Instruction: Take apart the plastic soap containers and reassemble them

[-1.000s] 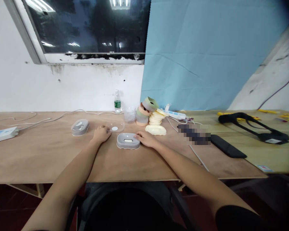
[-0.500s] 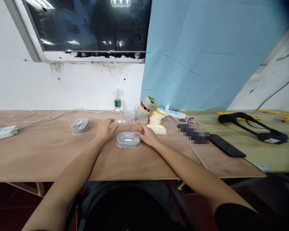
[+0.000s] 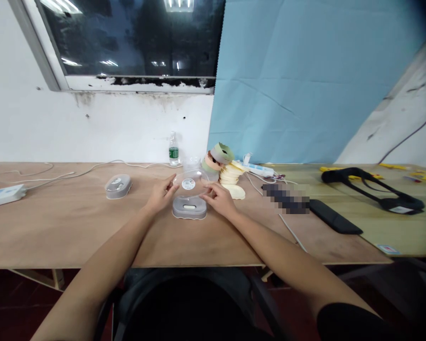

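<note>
Between my hands is a clear plastic lid [image 3: 199,184] with a round white label, tilted so its face shows. My left hand [image 3: 162,193] pinches its left edge, and my right hand [image 3: 218,196] grips the right edge. Just below the lid, a grey oval soap-dish-like tray [image 3: 189,210] rests on the table, its back part seen through or behind the lid. Off to the left stands a similar grey tray [image 3: 118,186] with a clear labelled lid on it.
Behind my hands are clear lids [image 3: 191,163], stacked green and peach trays [image 3: 216,158] and cream oval pieces [image 3: 230,175]. A water bottle [image 3: 173,150] stands by the wall. Rightward lie a black phone-like slab [image 3: 333,217], cables, a power strip [image 3: 259,168] and a black strap frame [image 3: 376,187].
The clear lid has been tilted up from nearly edge-on and brought closer, over the back of the grey tray. Both hands moved slightly with it.
</note>
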A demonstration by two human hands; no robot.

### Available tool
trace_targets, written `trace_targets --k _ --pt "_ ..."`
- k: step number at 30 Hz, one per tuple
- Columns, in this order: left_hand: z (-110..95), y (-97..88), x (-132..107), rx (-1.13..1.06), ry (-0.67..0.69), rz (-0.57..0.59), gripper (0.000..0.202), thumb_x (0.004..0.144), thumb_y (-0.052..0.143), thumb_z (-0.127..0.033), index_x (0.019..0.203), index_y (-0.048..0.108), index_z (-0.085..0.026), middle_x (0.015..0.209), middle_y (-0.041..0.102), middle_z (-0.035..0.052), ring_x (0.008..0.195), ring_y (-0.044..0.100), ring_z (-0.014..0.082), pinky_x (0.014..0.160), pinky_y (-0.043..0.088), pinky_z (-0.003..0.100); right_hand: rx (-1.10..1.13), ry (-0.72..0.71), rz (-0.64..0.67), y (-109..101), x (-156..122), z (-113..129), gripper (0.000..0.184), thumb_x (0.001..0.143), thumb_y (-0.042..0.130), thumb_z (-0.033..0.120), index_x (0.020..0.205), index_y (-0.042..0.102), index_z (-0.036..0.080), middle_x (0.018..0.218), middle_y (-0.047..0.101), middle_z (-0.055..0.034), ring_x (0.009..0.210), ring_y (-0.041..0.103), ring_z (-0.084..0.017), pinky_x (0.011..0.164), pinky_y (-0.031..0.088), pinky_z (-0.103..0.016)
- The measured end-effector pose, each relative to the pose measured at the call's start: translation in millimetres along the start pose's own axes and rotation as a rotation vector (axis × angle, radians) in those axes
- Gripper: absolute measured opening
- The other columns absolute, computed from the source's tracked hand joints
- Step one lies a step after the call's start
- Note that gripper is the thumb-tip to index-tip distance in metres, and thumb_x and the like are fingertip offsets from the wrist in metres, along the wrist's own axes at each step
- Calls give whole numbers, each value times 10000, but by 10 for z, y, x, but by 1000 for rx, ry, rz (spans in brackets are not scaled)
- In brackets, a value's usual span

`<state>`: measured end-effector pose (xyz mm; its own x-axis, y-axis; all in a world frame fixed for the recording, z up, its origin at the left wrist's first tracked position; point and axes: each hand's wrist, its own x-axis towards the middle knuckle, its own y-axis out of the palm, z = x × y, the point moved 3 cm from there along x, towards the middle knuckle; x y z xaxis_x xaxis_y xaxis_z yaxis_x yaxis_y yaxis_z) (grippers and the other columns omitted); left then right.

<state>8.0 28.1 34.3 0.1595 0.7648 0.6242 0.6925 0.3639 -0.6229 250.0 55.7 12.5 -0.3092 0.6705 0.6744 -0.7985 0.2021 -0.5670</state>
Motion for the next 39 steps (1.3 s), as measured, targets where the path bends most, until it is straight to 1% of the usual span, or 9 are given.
trace_targets --k 3,6,8,11,15,19,27,34,39 --pt "31 40 3 -158 -77 33 577 909 400 -531 1316 514 -138 1035 683 78 929 621 206 846 475 317 -15 37 6 -9 -5 -18 520 732 683 525 1126 613 192 876 615 -45 669 534 -155 679 454 -281" --pt "-2 74 9 -328 -57 105 547 912 391 -529 1261 568 -147 1179 652 89 1103 579 245 941 449 344 -36 78 25 -25 -13 -13 728 662 726 561 1259 531 194 908 627 -51 650 525 -155 665 455 -287" --pt "-24 88 11 -404 -55 137 523 915 390 -523 1209 603 -146 1164 661 84 1123 570 253 953 445 349 -37 98 54 -30 -17 -4 875 629 745 567 1355 435 190 926 636 -57 645 533 -158 668 460 -295" --pt "-16 107 10 -405 -109 167 509 910 391 -534 1051 668 -130 987 711 76 1023 608 256 879 478 338 8 91 143 -10 -20 4 1001 636 745 552 1448 283 193 1015 638 -74 624 539 -143 677 472 -306" --pt "36 136 3 -351 -131 212 536 912 361 -552 895 680 -121 812 702 51 864 627 222 764 486 295 103 10 225 37 -18 -11 950 694 711 520 1461 247 206 1247 550 -124 801 584 -172 729 491 -313" --pt "117 150 -11 -279 -153 211 564 911 334 -565 926 677 -118 878 705 46 823 622 207 745 473 288 134 -23 260 61 -11 -79 840 716 695 509 1408 353 177 1262 539 -137 979 573 -219 805 491 -341" --pt "157 186 -49 -144 -129 361 578 922 279 -563 917 690 -157 923 717 46 806 627 205 753 454 285 74 22 398 45 -10 -150 636 594 778 533 1102 610 189 1010 655 -67 884 604 -219 803 486 -353" --pt "119 198 -52 -7 -7 435 536 948 255 -499 944 683 -177 991 710 73 873 630 207 808 442 286 111 81 457 31 -8 -158 633 548 805 527 1042 607 183 972 656 -53 837 598 -197 737 475 -311" --pt "104 200 -54 21 2 424 512 953 257 -485 967 677 -191 1019 706 69 894 631 203 820 441 280 142 136 494 37 -18 -166 692 526 817 515 1076 568 179 936 646 -37 789 583 -175 676 460 -284"
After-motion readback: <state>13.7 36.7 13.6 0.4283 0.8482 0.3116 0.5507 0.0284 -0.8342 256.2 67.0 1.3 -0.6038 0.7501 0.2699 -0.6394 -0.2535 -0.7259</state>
